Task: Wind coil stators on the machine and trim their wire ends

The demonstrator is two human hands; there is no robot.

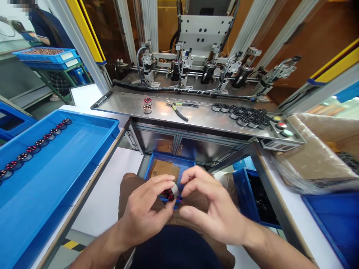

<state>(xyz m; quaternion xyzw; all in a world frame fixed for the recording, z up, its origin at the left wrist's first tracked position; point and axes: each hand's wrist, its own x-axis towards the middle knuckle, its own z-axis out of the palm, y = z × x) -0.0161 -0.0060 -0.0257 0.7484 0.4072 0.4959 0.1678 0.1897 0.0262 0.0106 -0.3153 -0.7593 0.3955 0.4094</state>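
Note:
My left hand (150, 205) is closed, thumb and fingers pinching a small motor stator (174, 190) with a silvery rim and red-and-black windings. Tilted, it hangs above my lap. My right hand (209, 205) is just right of it, fingers curled but apart from the thumb, with nothing visible between them. Whether a fingertip touches the stator's edge I cannot tell. Beneath the hands lies a blue bin (193, 164) with cardboard in it. On the metal ledge (120, 102), two stacked stators (147, 105) stand left of cutting pliers (179, 108).
A blue tray (70, 164) at left bears a row of stators (33, 149). Many black-and-silver parts (249, 115) cover the ledge's right side, beside push buttons (281, 125). A plastic-lined carton (314, 157) stands right. Machine fixtures (186, 61) line the back. A person (52, 28) stands far left.

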